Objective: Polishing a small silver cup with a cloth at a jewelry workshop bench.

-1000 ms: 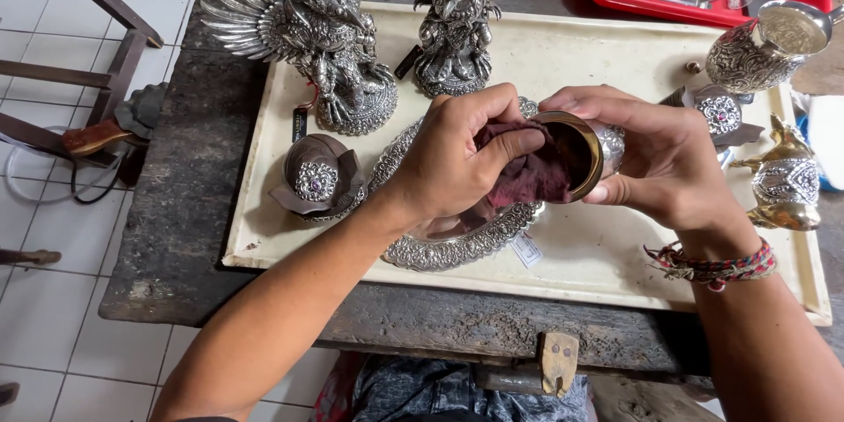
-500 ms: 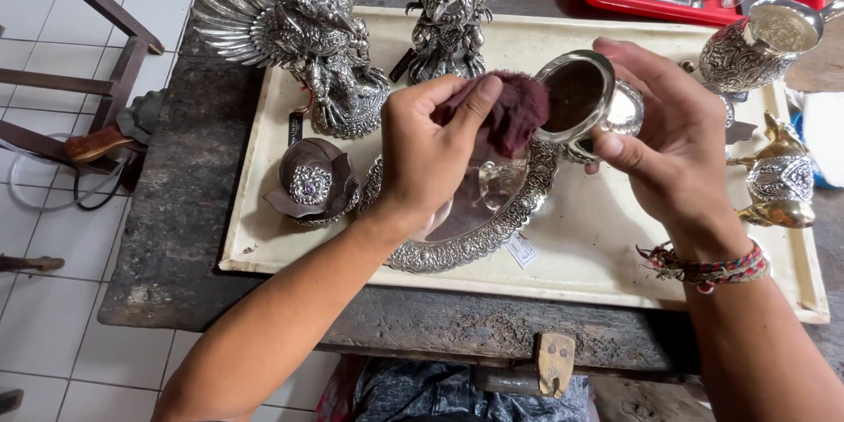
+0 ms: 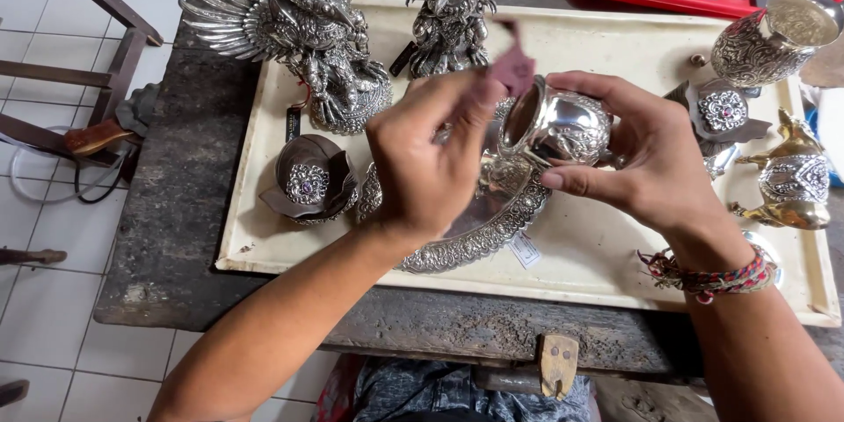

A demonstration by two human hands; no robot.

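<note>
Hands at frame centre, cloth and cup.
Left hand [image 3: 431, 158] pinches maroon cloth [image 3: 514, 66]; right hand [image 3: 646, 154] fingers clamp silver cup [image 3: 558, 127]; tilted cup could slip onto ornate tray [image 3: 479, 233].

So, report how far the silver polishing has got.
Done: cannot tell; every piece on the cream tray looks shiny alike. In hand: the right hand holds a small silver bowl tilted on its side, the left hand pinches a dark red cloth at its rim. Left: unclear.
</note>
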